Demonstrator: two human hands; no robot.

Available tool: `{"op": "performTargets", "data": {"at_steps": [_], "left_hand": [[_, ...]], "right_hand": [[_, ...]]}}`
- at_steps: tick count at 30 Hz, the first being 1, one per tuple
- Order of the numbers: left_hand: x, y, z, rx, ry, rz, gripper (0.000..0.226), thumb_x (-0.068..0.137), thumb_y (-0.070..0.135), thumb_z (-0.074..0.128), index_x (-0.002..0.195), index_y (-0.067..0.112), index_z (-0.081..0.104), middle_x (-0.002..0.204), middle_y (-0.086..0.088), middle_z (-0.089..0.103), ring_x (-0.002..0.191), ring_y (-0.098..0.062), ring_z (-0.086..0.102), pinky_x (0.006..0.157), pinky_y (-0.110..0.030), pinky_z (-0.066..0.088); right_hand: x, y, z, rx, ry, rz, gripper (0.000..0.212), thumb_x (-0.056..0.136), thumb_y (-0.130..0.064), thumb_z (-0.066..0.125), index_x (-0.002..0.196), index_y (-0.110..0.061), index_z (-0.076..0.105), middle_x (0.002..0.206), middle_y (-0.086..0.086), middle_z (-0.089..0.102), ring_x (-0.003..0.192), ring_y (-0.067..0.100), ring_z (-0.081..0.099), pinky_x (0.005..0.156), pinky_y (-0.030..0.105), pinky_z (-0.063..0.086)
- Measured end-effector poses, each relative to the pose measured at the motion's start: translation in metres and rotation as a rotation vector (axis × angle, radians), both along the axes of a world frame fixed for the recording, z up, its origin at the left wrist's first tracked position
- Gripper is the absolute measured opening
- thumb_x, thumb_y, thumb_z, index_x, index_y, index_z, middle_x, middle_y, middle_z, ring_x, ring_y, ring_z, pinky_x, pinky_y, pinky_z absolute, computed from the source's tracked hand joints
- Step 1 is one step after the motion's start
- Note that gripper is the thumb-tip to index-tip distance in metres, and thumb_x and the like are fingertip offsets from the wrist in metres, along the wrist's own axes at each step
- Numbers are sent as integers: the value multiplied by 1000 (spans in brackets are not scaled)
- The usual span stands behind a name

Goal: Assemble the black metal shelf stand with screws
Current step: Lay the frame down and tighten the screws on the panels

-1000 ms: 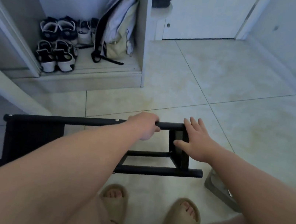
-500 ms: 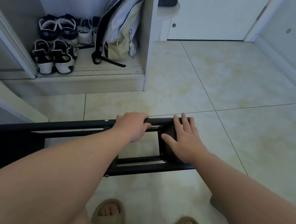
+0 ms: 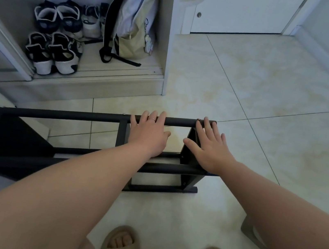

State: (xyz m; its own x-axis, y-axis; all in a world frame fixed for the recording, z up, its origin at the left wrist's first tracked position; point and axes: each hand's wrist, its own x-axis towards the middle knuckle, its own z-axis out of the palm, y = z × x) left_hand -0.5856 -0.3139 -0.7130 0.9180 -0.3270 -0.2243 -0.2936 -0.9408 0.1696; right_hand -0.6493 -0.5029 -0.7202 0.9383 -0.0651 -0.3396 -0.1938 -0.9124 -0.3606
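Standing over the tiled floor (image 3: 271,98), you've got the black metal shelf stand (image 3: 12,139) low under both hands. Its long frame runs away past your left hand and ends right under your right.

The top rail (image 3: 64,114) passes beneath your left fingers and stops at your right fingertips. The lower rails sit below your wrists, nearer your feet.

Your left hand (image 3: 149,132) lies flat, fingers straight across that rail, clasping nothing. Your right hand (image 3: 209,147) is flat too, fingers spread, palm pressed on the upright end panel (image 3: 187,149).

To me this reads as a seating-and-squaring check on the joints. Do it well: press evenly through both palms, keep the end panel square to the rail, and feel for any rock against the floor before you trust it.

One screw head (image 3: 198,119) glints at the rail's end, just beside your right index finger. Another (image 3: 125,114) sits just left of your left hand. Whether either is driven fully home, I can't tell, so test each joint for play.
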Motion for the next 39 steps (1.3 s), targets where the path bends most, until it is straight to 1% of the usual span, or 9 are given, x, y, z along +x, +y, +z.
{"op": "performTargets", "data": {"at_steps": [4,9,18,22,25,28,33,37,39], "left_hand": [[-11,4,9,33,48,-29,70,103,58,28,160,26,3,169,-3,1,155,-28,-4,122,-58,0],[-36,-5,31,31,64,-224,72,101,64,24,160,31,-1,168,-1,-9,154,-28,-11,123,-57,-2],[-97,-88,54,-9,64,-451,71,101,64,23,160,31,2,168,-1,-10,154,-25,-14,124,-51,-3],[-125,-147,50,-91,86,-541,68,103,59,26,160,27,6,169,-2,-3,155,-25,-7,124,-48,2],[-146,-184,29,-94,280,-646,70,103,57,32,160,26,9,169,-2,3,154,-25,10,123,-45,15],[-161,-211,-10,-75,533,-624,72,103,52,39,160,19,10,167,-7,16,151,-25,22,121,-45,24],[-171,-244,-83,-73,727,-458,69,103,45,45,156,10,18,152,-19,41,138,-35,42,108,-38,37],[-179,-261,-128,-158,788,-330,63,101,43,49,152,13,27,134,-15,57,125,-35,53,100,-39,44],[-183,-265,-145,-200,763,-306,46,101,40,49,137,14,42,121,-11,62,115,-34,57,87,-37,45]], "right_hand": [[-19,-13,18,-49,-7,17,84,94,-72,20,162,-30,-5,168,-9,-20,154,19,-22,125,47,-8],[-62,-44,49,-108,-26,-32,78,98,-68,23,162,-33,-7,167,-12,-23,153,18,-26,125,46,-8],[-179,-125,56,-160,83,-220,79,100,-65,34,163,-32,-2,169,-10,-15,155,22,-19,125,47,1],[-207,-169,34,-103,198,-360,78,102,-60,39,163,-27,3,171,-2,-2,157,28,-6,127,46,7],[-217,-202,5,-43,291,-452,72,104,-46,48,163,-21,15,167,10,22,153,31,22,122,37,20],[-224,-229,-33,-26,394,-507,59,104,-34,51,158,-19,33,159,12,41,144,30,41,117,38,33],[-237,-256,-106,-23,478,-538,47,102,-22,51,149,-19,49,151,7,53,138,28,49,113,34,38],[-256,-261,-158,-76,532,-514,41,97,-18,51,138,-19,59,137,12,61,121,33,59,94,37,50],[-262,-263,-176,-151,600,-424,34,94,-17,55,127,-20,61,130,11,62,114,33,62,80,33,48]]}}
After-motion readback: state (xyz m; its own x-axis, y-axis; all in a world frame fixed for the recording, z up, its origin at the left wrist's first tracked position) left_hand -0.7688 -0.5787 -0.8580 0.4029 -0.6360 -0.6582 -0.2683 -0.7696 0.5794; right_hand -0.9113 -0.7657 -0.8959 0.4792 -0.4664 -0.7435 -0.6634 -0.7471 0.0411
